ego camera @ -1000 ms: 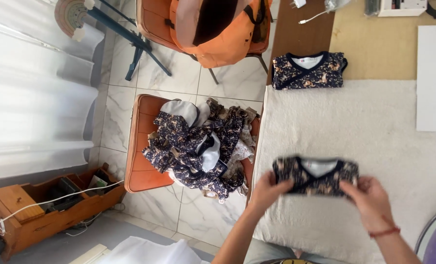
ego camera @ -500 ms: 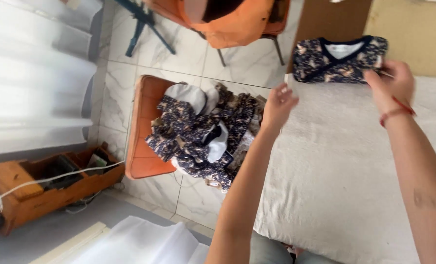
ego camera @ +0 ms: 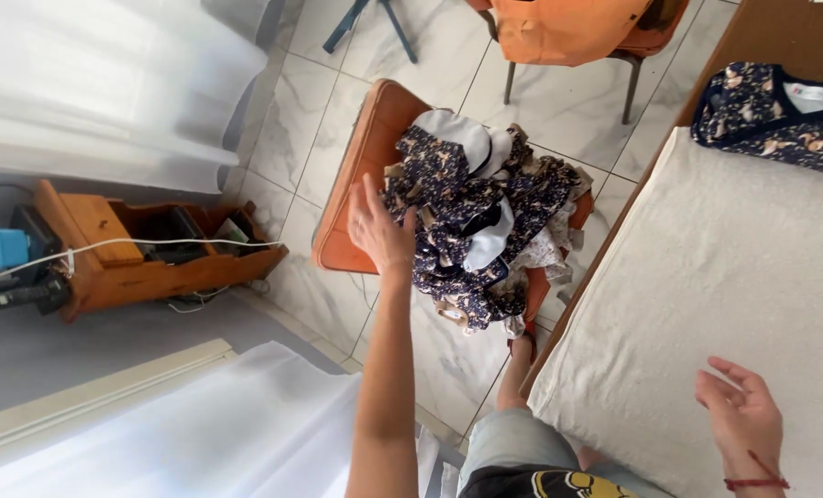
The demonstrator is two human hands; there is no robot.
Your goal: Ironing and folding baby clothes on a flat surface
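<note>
Left hand [ego camera: 381, 231] grip wide, empty, touching garment pile [ego camera: 481, 226] at chair's [ego camera: 361, 171] front edge; right hand [ego camera: 739, 420] open on tabletop [ego camera: 707, 295].

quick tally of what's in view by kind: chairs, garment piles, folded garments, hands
Chairs: 2, the orange chair under the pile and the orange-draped chair behind it
Garment piles: 1, the heap of navy patterned garments
Folded garments: 1, the folded navy garment on the cloth-covered table
Hands: 2, left hand at the pile, right hand over the table
Total: 6
</note>
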